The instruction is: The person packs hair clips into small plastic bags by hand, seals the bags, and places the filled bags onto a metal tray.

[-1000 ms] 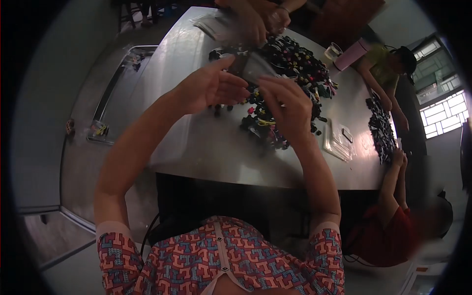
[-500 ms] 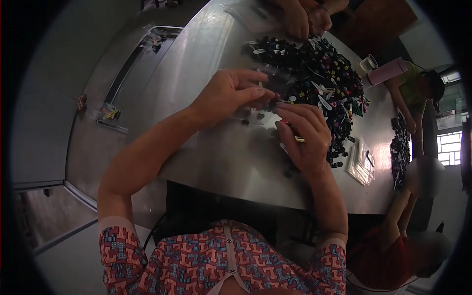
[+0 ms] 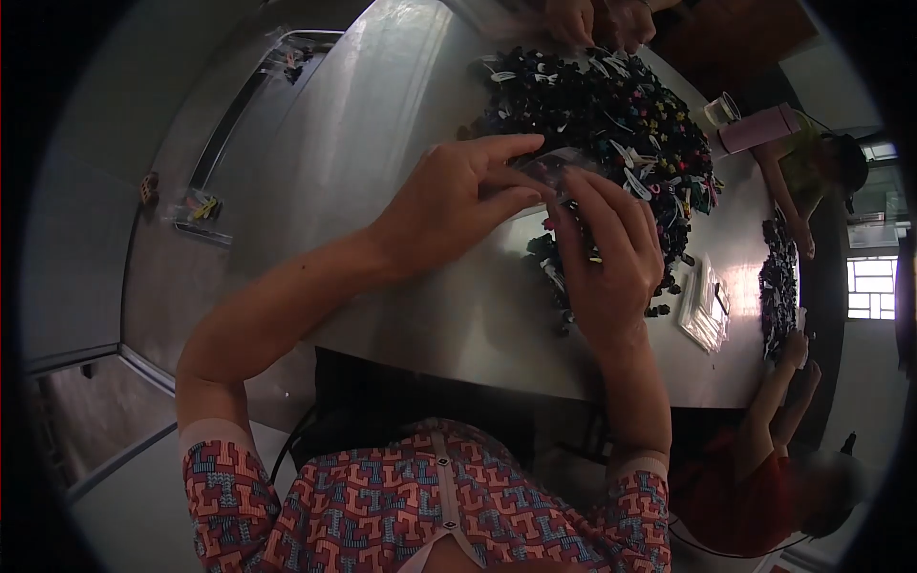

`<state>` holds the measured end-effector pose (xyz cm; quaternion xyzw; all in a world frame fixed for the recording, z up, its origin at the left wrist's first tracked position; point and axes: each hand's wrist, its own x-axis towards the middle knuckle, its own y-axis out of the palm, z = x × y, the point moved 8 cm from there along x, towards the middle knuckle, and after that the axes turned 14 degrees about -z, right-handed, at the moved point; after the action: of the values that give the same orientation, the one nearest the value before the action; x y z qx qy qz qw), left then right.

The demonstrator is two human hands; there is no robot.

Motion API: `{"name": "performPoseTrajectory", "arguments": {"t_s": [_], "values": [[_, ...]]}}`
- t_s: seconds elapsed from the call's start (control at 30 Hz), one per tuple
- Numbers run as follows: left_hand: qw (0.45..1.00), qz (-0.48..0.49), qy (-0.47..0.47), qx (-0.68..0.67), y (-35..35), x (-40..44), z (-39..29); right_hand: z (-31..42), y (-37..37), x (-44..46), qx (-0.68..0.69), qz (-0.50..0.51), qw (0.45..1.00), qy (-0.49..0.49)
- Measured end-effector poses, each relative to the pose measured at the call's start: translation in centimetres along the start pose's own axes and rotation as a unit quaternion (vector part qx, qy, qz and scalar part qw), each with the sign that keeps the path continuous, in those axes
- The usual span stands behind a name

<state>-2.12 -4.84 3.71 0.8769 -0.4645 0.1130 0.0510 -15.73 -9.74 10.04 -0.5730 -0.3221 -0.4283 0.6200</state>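
Observation:
My left hand (image 3: 454, 196) is closed at the fingertips on the near edge of a clear plastic bag (image 3: 564, 162), its index finger stretched out. Close on its right, my right hand (image 3: 616, 244) has its fingers pinched together at the bag's mouth; what small item they hold is hidden. Beyond and beneath both hands spreads a large pile of small dark hair clips (image 3: 611, 105) with white, yellow and pink pieces among them. Some clips lie under my right hand.
A stack of clear bags (image 3: 705, 310) lies right of my hands on the metal table (image 3: 430, 334). Further right are a pink bottle (image 3: 759, 129), a glass (image 3: 721, 110) and another dark pile (image 3: 778, 286). Co-workers sit at the far and right sides. A tray (image 3: 205, 158) is at the left.
My hands have come together at the bag, which was held up and blurred between them a second ago. The view has shifted, so the pile now appears further right.

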Motion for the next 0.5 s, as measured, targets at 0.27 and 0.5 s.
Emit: {"name": "performPoseTrajectory", "arguments": {"t_s": [0.27,0.5], "values": [[0.999,-0.010,0.045,0.013,0.2,-0.1,-0.1,-1.4,0.2,-0.9,0.040,0.041,0.985,0.162],[0.998,-0.009,0.047,0.039,0.0,-0.2,-0.4,-1.2,-1.3,0.3,-0.028,-0.045,0.997,0.049]]}}
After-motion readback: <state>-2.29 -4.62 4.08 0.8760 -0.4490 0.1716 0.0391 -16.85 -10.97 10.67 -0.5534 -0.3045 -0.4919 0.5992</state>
